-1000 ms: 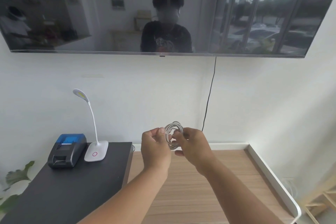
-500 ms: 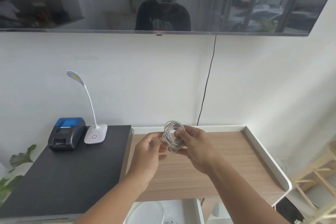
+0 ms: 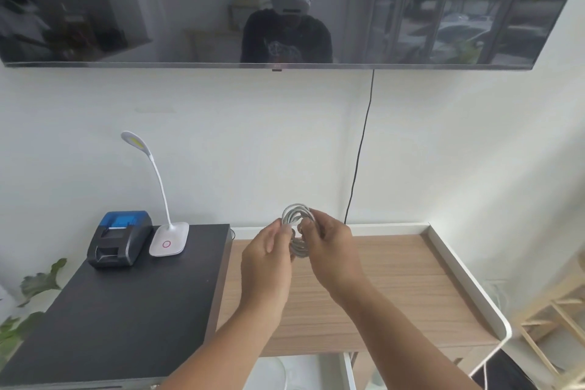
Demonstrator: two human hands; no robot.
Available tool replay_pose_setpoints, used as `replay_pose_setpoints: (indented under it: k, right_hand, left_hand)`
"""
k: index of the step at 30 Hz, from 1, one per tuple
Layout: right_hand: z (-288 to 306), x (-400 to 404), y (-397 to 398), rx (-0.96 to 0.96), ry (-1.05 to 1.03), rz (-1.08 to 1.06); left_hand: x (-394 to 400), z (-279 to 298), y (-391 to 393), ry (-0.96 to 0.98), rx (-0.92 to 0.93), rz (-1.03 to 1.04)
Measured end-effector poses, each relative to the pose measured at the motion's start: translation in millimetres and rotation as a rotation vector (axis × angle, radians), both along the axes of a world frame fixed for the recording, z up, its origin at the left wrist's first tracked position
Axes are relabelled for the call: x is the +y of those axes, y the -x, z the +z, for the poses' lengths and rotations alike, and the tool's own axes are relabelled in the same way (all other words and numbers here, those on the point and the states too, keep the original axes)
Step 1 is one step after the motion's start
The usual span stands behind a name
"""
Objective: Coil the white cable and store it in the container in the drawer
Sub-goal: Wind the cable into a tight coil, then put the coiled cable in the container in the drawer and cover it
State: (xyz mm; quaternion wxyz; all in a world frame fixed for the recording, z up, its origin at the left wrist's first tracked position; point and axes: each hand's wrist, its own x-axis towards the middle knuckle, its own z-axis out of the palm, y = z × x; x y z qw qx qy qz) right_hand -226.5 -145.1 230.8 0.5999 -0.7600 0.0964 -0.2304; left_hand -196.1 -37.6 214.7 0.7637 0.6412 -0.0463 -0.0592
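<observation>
We see the white cable [image 3: 296, 231] wound into a small, round coil and held upright in the air between both hands, above the wooden desk top [image 3: 395, 279]. The left hand [image 3: 269, 260] pinches the coil's left side between thumb and fingertips; the right hand [image 3: 332, 247] grips its right side, fingers curled around the loops. Both forearms reach forward and converge, wrists nearly level. The cable looks smooth and glossy, its loops stacked closely. Left of the hands we find a matte black cabinet top [image 3: 120, 310] carrying a white gooseneck lamp [image 3: 167, 237] and a black-and-blue printer [image 3: 120, 237]. Below, the white edge of an open drawer [image 3: 346, 370] shows.
</observation>
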Motion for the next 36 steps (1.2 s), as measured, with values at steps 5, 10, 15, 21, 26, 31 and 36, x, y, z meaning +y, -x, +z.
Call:
replay_pose_setpoints:
  k: [5, 10, 15, 21, 26, 31, 36]
  right_hand:
    - [6, -11, 3, 0.203, -0.274, 0.185]
    - [3, -17, 1, 0.172, -0.17, 0.221]
    - [-1, -12, -5, 0.009, 0.334, -0.007]
    - [-4, -11, -8, -0.256, 0.829, -0.348]
    - [-22, -8, 5, -0.282, 0.8, -0.402]
    - [-51, 2, 20, -0.119, -0.116, -0.168]
    - [-85, -6, 35, 0.161, -0.503, 0.083]
  left_hand:
    - [4, -3, -15, 0.041, 0.09, 0.044]
    - [-6, -2, -20, 0.035, 0.1, 0.162]
    - [-14, 5, -20, 0.008, 0.041, 0.206]
    - [-20, 3, -21, 0.036, 0.059, 0.182]
    - [-19, 4, -25, 0.109, 0.14, 0.239]
    - [-5, -24, -16, 0.084, 0.16, 0.195]
    - [23, -70, -3, -0.007, 0.249, 0.047]
